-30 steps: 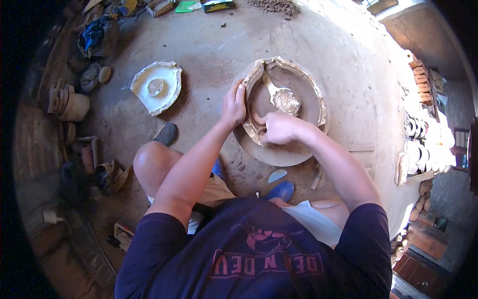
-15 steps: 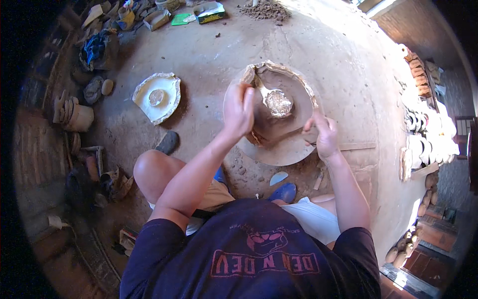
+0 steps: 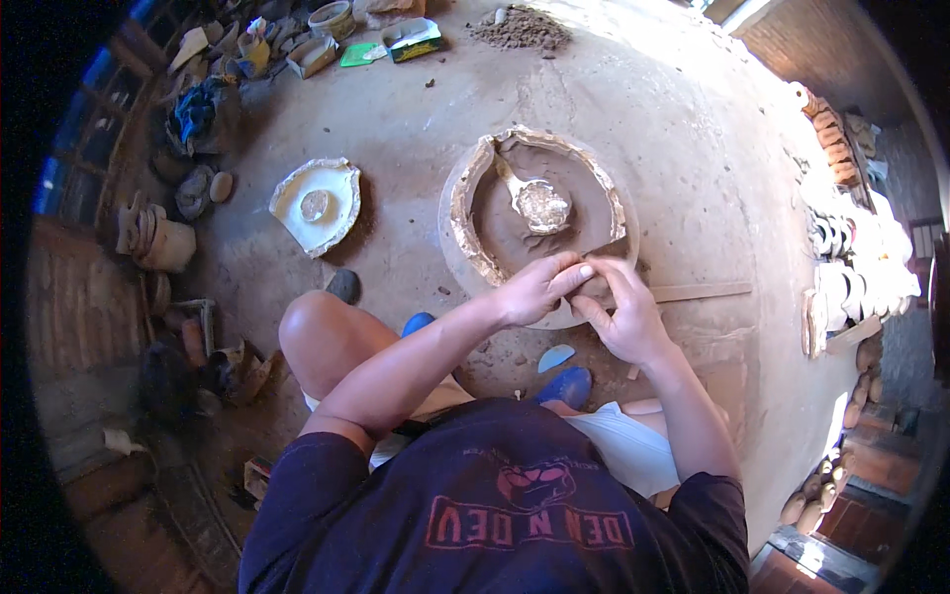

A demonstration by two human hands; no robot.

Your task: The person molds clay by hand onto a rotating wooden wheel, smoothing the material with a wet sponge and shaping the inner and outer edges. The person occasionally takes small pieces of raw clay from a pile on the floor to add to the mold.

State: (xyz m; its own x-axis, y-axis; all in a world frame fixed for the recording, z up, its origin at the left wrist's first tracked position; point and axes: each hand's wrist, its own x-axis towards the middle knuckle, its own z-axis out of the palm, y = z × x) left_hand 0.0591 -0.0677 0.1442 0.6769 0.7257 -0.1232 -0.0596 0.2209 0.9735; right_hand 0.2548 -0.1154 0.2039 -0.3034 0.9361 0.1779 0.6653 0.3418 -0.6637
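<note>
Brown clay mould (image 3: 475, 213), white plaster slab (image 3: 297, 223), blue sandals (image 3: 566, 384).

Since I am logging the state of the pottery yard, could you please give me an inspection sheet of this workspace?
Surface: bare earthen floor, dusty, with a mound of loose clay at the far side.
Job's things: round clay mould holding a spoon-shaped piece; its near rim is under the hands.
Clutter: white plaster mould to the left, dark stone, pots and tools at the left edge.
Hands: left hand and right hand meet at the near rim, fingertips touching; whether they pinch anything cannot be told.
Cables: nothing seen.
Surroundings: rows of pale clay pieces at the right, brick wall beyond.
</note>
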